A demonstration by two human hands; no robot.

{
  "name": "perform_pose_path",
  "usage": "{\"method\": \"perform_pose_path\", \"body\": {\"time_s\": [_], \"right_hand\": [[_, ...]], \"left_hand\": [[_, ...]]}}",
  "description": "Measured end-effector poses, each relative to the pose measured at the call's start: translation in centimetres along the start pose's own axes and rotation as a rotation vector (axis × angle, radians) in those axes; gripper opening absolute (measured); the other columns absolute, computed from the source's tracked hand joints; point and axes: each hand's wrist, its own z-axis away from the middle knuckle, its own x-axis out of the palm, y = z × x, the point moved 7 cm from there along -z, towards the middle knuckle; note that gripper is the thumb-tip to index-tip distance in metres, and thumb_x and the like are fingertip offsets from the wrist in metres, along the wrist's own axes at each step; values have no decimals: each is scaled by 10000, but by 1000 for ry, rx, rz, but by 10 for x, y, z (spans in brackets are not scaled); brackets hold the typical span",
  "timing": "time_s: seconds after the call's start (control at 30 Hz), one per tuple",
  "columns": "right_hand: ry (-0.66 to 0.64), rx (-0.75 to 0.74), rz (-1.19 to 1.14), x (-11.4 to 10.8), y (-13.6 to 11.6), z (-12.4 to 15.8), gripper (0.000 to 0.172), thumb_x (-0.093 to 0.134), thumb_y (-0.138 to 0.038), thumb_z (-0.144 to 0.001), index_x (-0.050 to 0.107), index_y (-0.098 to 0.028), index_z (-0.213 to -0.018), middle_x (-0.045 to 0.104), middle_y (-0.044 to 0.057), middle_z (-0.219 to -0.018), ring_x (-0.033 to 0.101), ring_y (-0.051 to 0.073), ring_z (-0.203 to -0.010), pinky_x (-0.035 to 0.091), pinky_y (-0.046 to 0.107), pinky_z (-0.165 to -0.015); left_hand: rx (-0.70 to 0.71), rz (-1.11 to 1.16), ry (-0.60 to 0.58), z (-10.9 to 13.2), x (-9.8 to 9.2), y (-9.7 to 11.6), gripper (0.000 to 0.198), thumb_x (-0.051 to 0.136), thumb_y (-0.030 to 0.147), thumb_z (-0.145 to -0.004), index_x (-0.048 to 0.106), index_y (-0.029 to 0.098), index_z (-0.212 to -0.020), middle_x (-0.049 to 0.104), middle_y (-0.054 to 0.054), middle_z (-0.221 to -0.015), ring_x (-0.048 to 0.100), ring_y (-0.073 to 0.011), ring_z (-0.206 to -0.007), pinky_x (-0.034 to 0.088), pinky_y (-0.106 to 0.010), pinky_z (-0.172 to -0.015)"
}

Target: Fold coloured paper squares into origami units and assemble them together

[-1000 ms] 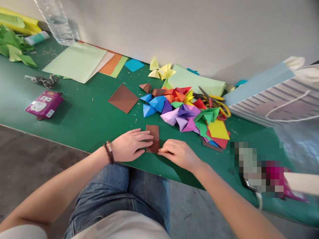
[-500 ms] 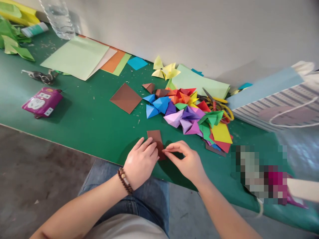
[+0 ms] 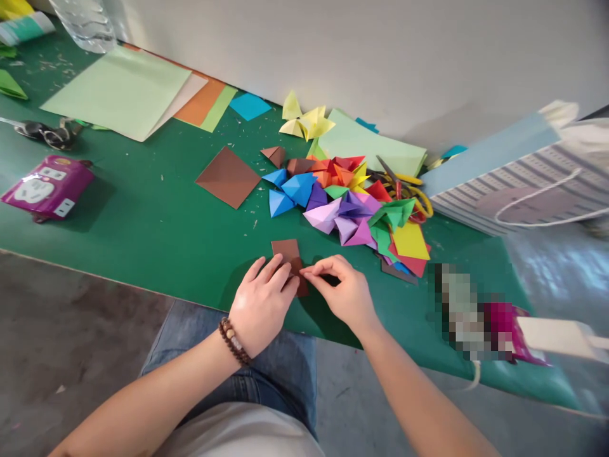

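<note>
Paper (image 3: 291,251): brown rectangle, near edge of counter (image 3: 190,247), long axis near-to-far, between 2 hands
Left hand (image 3: 261,303): spread flat over its left side
Right hand (image 3: 343,287): pinching its right edge

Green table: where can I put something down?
A big patch lies between the purple packet, flat brown square and left hand; a smaller one between yellow paper and striped bag. Around the folded-paper pile it's crowded.

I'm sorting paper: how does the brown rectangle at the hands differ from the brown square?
The brown rectangle is narrower than the brown square. The left hand covers part of the brown rectangle; the brown square lies uncovered. Both are brown paper on the green table.
</note>
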Motion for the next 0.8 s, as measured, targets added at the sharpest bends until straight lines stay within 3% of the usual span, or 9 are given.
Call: {"method": "perform_pose_path", "body": {"time_s": [0.5, 0.8], "right_hand": [[73, 14, -75, 5, 0, -27, 129, 658, -292, -809, 572, -213, -755, 727, 45, -840, 706, 196, -819, 543, 332, -760], [115, -59, -28, 7, -7, -47, 120, 634, -301, -820, 573, -212, -767, 726, 54, -850, 694, 202, -832, 540, 347, -765]], "left_hand": [[1, 34, -24, 0, 2, -1, 216, 532, 164, -898, 657, 196, -1072, 651, -60, -1167, 521, -244, -1245, 406, -440, -1058], [3, 29, -10, 1, 2, -1, 213, 534, 168, -900, 658, 198, -1071, 649, -60, -1170, 517, -244, -1246, 394, -439, -1062]]}}
